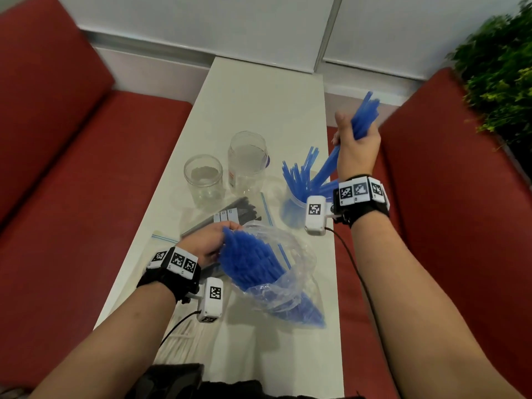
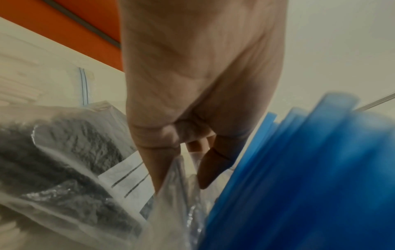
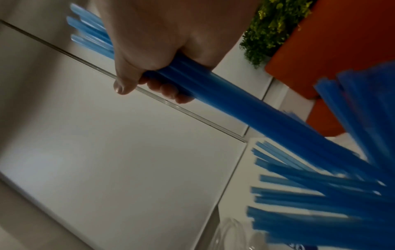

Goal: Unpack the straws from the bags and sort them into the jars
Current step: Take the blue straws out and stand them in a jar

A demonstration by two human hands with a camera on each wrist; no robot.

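Head: right hand grips blue straw bundle, long axis slanting down toward jar just below-left; nearer hand | Left wrist: left hand pinches bag mouth | Right wrist: fingers wrap bundle; jar's straws below.

Right hand fist-wrapped around a bundle of blue straws, running diagonally upper-left to lower-right, more blue straw ends fanned out lower right, white wall panels behind, green plant and orange-red cushion upper right.
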